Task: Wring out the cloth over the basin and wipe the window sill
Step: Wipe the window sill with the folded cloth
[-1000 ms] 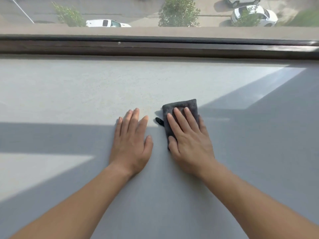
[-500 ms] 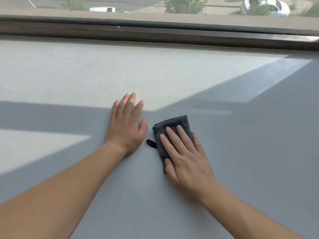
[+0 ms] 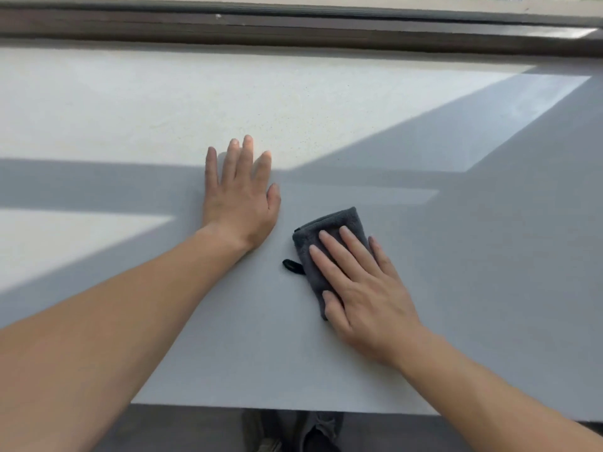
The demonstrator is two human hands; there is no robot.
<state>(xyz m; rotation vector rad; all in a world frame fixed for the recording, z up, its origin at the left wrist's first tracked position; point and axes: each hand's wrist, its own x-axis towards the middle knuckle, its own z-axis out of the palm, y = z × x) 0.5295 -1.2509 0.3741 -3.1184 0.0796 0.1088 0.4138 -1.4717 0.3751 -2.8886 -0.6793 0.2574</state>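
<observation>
A folded dark grey cloth [image 3: 329, 230] with a small black loop at its left side lies flat on the wide pale grey window sill [image 3: 473, 256]. My right hand [image 3: 362, 285] presses flat on the cloth, fingers spread over it and pointing up-left. My left hand [image 3: 239, 197] rests palm down on the bare sill just left of and beyond the cloth, fingers extended, holding nothing. No basin is in view.
The dark window frame [image 3: 293, 27] runs along the sill's far edge. Sunlit patches and shadow bands cross the sill. The sill's near edge [image 3: 277, 407] shows at the bottom, with grey floor and my feet below it.
My right hand has drawn the cloth back toward me and the sill's near edge. The left hand stays planted. The view has tilted down, bringing the near edge into sight.
</observation>
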